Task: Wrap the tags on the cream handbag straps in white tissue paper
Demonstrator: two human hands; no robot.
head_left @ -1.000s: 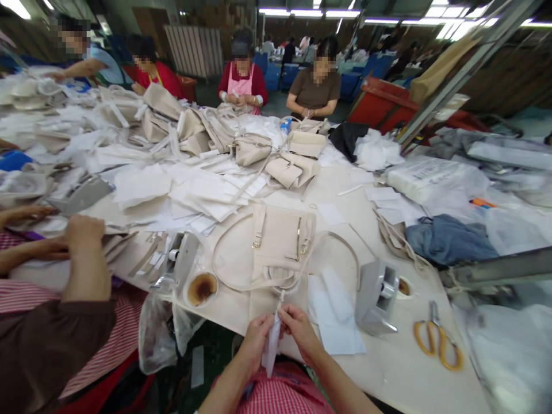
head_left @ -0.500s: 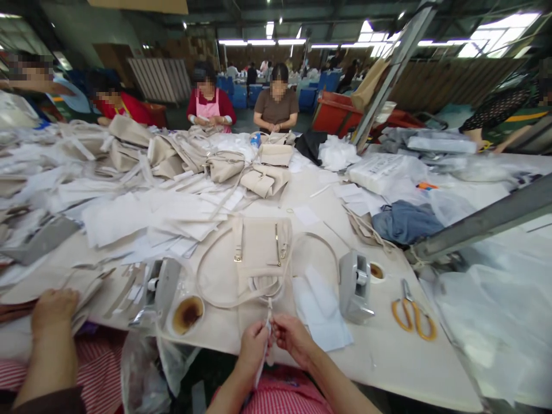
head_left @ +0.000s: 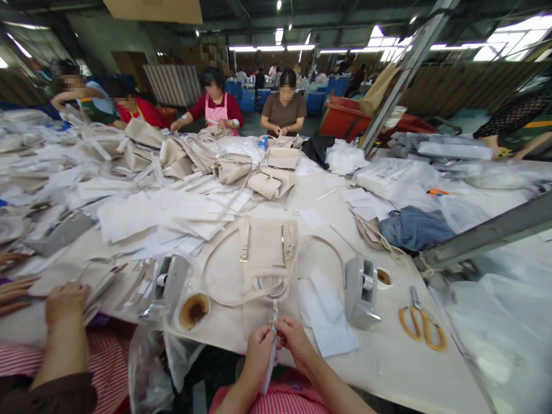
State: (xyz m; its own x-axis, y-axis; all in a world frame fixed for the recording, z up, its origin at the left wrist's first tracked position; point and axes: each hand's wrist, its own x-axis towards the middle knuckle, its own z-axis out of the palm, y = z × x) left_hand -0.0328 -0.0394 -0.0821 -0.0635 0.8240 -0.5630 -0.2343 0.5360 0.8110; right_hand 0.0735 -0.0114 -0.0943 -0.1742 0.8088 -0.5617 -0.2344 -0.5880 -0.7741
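A beige handbag (head_left: 269, 244) with gold buckles and a zip lies on the table before me. Its long strap (head_left: 219, 302) loops out to both sides and runs toward my hands at the table's front edge. My left hand (head_left: 260, 349) is closed around a thin white strip (head_left: 269, 368) that hangs down below the fingers. Close beside it, my right hand (head_left: 296, 340) pinches the narrow, white-wrapped strap end at the top of the strip. The fingers hide exactly where strip and strap meet.
Tape dispensers (head_left: 361, 293) flank the bag, with a cup of brown liquid (head_left: 194, 311) on the left. Scissors (head_left: 420, 322) lie right, near white sheets (head_left: 330, 322). A co-worker's hand (head_left: 66, 305) rests on beige pieces at left. A slanted metal post (head_left: 487, 224) crosses the right side.
The view has shifted slightly, so everything sits a little further right. Both my hands remain together on the strip and strap end. Across the table, the person in the pink apron has stretched an arm sideways.
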